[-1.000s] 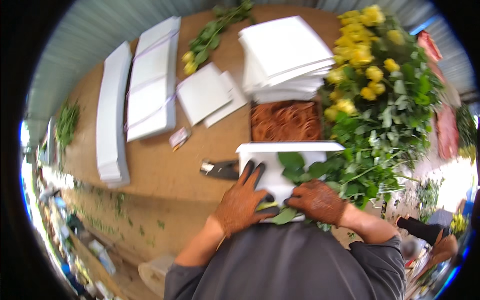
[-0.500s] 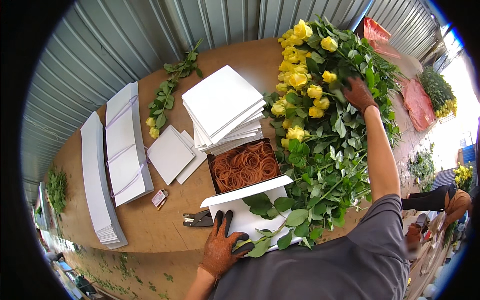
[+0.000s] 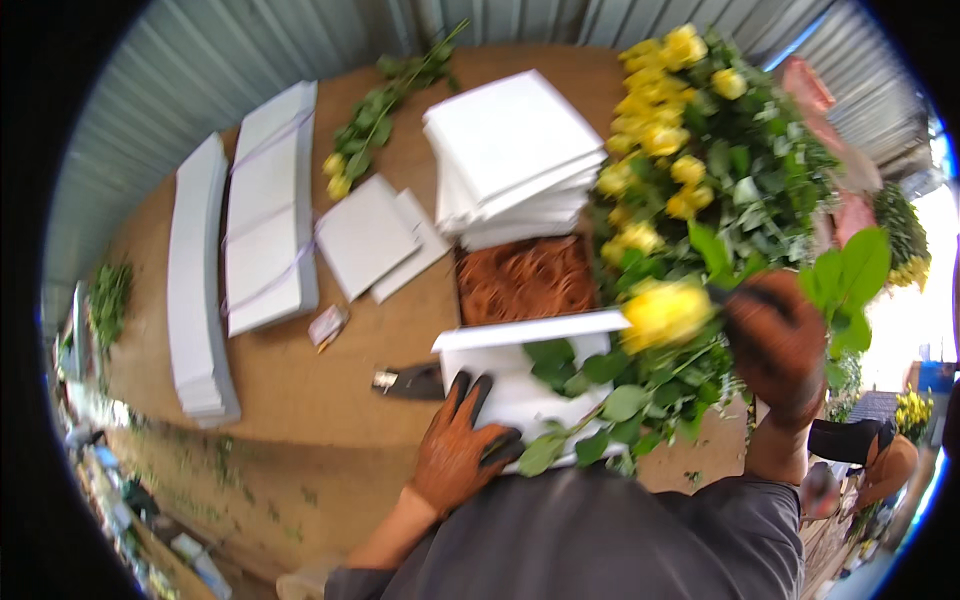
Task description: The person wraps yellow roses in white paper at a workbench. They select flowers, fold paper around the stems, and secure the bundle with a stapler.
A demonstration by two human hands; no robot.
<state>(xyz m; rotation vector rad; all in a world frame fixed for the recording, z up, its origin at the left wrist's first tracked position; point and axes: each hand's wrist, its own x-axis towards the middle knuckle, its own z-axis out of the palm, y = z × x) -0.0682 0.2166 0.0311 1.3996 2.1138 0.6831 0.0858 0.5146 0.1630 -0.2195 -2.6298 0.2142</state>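
Note:
My left hand [image 3: 461,438], in a brown glove with black fingertips, lies with fingers spread on a folded white sheet [image 3: 480,362] at the table's near edge. Beside its thumb a leafy rose stem [image 3: 622,402] lies across the sheet; any bloom there is hidden. My right hand [image 3: 782,345], gloved alike and blurred, is raised at the right, closed around a yellow rose [image 3: 668,314] just below its bloom. The rose's leaves stick out past the hand. Behind the sheet, a box of brown rubber bands [image 3: 525,282] stands against a stack of white cardboard squares [image 3: 515,135].
A heap of yellow roses [image 3: 655,125] covers the table's right side. A black stapler-like tool [image 3: 410,381] lies left of my left hand. Farther left are long white cardboard stacks [image 3: 270,215], loose squares [image 3: 368,238] and a small box [image 3: 327,324]. Another person [image 3: 868,452] bends at far right.
My right hand has come out of the rose heap toward me, lifting one yellow rose. My left hand stays on the white sheet. The whole view has shifted slightly.

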